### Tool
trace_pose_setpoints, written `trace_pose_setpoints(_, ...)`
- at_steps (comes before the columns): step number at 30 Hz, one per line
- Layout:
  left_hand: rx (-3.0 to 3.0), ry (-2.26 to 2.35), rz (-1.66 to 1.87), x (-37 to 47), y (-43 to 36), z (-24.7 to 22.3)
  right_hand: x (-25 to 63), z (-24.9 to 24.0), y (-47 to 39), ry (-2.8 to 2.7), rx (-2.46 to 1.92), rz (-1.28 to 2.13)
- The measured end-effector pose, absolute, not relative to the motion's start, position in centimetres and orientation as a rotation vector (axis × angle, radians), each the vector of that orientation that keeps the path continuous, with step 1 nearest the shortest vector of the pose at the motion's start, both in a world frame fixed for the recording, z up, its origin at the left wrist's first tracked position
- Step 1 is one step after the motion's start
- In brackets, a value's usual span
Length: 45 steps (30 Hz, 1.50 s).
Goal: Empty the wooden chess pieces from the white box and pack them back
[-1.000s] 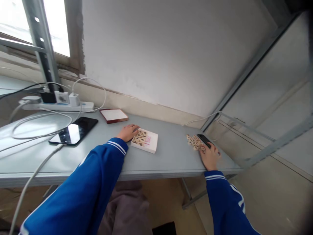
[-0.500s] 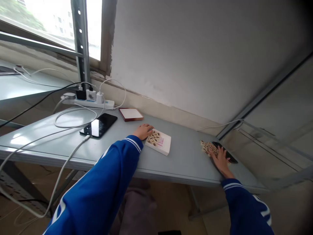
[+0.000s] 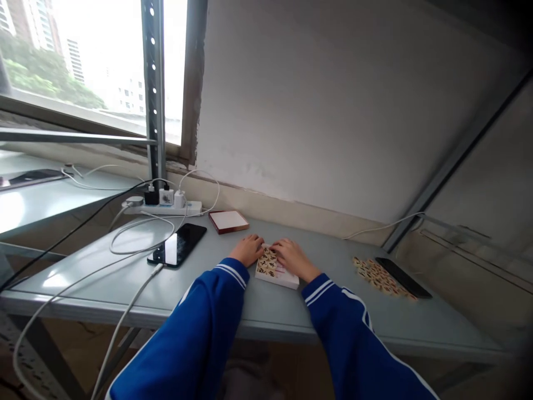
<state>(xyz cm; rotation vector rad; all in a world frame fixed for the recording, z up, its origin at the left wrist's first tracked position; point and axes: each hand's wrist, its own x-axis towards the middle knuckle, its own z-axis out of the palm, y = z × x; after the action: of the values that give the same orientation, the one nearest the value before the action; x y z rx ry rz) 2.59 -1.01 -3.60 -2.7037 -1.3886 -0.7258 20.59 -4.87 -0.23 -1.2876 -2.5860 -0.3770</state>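
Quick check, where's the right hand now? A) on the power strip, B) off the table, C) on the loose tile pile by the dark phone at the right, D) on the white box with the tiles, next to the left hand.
D: the right hand rests on the white box beside the left hand; the loose tile pile lies untouched to the right.

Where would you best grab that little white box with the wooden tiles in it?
Probably the white box by its two short side walls, one from each side. It lies flat, open on top, with tiles loose inside. The left hand and right hand already flank it.
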Motion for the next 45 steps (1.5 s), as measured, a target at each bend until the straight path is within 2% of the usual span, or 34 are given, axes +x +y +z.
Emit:
trace_pose_setpoints(6, -2.701, -1.397, -0.743, 2.6, -0.8, -3.6, 21.2, -0.1, -4.7, -2.448, -1.25, -0.402)
trace_pose_setpoints(12, -2.741, -1.44, -0.76, 2.6, -0.7, -3.6, 27.5, 0.7, -6.4, -2.14, -1.468, -0.249)
trace_pose_setpoints(20, -2.75, -1.489, -0.766, 2.6, -0.6, -3.6, 39.1, -2.5, -8.9, -1.943, -2.079, -0.769)
trace_pose_setpoints(25, -2.754, -1.487, -0.762, 2.6, -0.7, -3.5, 34.0, -0.9, -8.1, -1.984, -1.982, -0.733)
trace_pose_setpoints(26, -2.753, -1.492, -0.764, 2.6, -0.7, -3.5, 31.6, -0.5, -7.7, -2.081, -1.885, -0.674)
trace_pose_setpoints(29, -2.749, -1.492, -0.778, 2.5, -0.9, -3.5, 24.2, 0.3, -6.8, -2.55, -1.369, -0.199)
trace_pose_setpoints(33, -2.737, -1.486, -0.781, 2.5, -0.8, -3.7, 19.4, -0.1, -6.4, -2.594, -1.292, -0.103)
trace_pose_setpoints(39, -2.76, -1.446, -0.775, 2.6, -0.6, -3.6, 21.6, -0.9, -6.0, -2.408, -1.438, -0.154)
trace_pose_setpoints(45, -2.786, -1.451, -0.767, 2.6, -0.7, -3.3, 28.1, -0.2, -7.8, -2.141, -1.49, -0.415)
